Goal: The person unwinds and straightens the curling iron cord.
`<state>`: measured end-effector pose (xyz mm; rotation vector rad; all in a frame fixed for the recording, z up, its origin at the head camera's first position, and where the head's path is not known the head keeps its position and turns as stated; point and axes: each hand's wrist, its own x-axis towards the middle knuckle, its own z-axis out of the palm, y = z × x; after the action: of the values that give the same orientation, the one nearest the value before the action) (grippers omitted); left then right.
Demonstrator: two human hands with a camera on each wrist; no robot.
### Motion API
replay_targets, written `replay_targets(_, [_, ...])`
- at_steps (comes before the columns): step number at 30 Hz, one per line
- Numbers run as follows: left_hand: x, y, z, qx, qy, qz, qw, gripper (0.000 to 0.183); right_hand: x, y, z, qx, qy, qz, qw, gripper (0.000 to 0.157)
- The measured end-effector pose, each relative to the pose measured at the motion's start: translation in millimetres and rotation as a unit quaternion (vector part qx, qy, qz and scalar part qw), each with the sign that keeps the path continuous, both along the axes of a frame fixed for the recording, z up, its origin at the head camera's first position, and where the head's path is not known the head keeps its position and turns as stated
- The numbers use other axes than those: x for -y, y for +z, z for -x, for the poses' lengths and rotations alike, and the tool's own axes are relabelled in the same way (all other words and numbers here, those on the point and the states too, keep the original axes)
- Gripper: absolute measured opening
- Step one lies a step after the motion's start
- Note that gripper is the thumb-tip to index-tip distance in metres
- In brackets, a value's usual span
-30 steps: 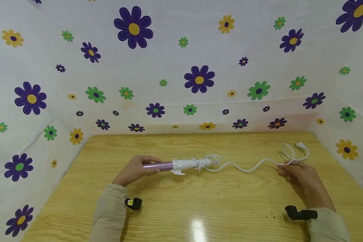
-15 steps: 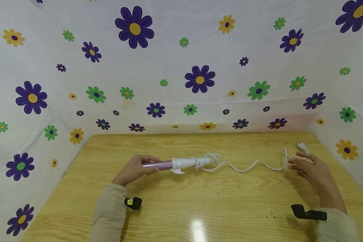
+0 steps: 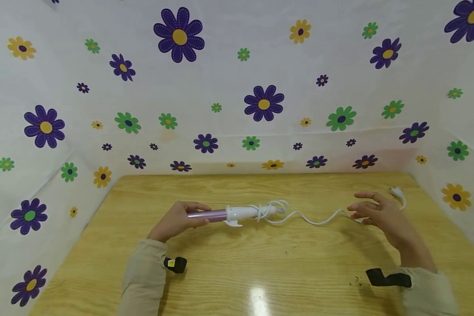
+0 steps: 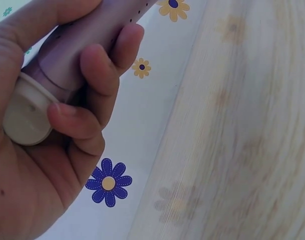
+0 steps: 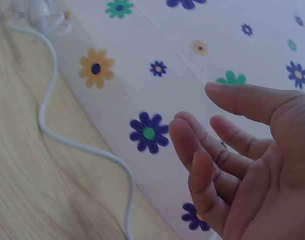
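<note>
My left hand [image 3: 178, 220] grips the purple barrel of a curling iron [image 3: 238, 213], fingers curled round it near its pale end cap [image 4: 27, 117], as the left wrist view shows. The white handle points right, with loops of its white cord [image 3: 315, 223] wound about it. Farther right, my right hand [image 3: 383, 216] hovers over the cord with fingers apart and loosely bent, holding nothing. In the right wrist view the cord [image 5: 82, 146] runs along the table beside that hand. The white plug [image 3: 397, 192] lies just beyond the right hand.
A wooden table [image 3: 268, 263] carries everything. White cloth [image 3: 221, 79] with printed flowers rises behind it and along both sides. Small dark specks [image 3: 355, 281] mark the wood near the right sleeve [image 3: 428, 292].
My right hand has let go of the cord near the plug, lifted, swung right and come back left over the cord. The left hand and curling iron have stayed in place.
</note>
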<state>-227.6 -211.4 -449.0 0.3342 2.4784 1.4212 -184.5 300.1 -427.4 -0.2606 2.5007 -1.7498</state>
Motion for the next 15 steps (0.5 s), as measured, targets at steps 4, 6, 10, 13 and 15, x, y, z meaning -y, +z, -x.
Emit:
replay_targets(4, [-1.4,2.3,4.1,-0.005,-0.007,0.002,1.0,0.042,19.4,4.6,0.5,0.014,0.017,-0.027,0.999,0.025])
replay_targets(6, [-1.1,2.3,5.6,-0.006,-0.009,0.0,0.9999,0.042,32.0,6.5,2.6,0.018,0.025,-0.041,0.999,0.034])
replay_targets(10, [0.6,1.2,5.0,-0.003,-0.004,-0.002,1.0,0.042,59.3,5.4,11.2,0.033,0.057,-0.058,0.996,0.051])
replay_targets(13, [1.3,0.3,2.4,0.001,0.001,-0.005,1.0,0.042,75.9,1.9,17.9,0.046,0.086,-0.07,0.993,0.055])
replay_targets(15, [1.4,0.0,1.2,0.002,0.001,-0.008,1.0,0.042,84.3,-0.5,21.7,0.05,0.095,-0.076,0.991,0.055])
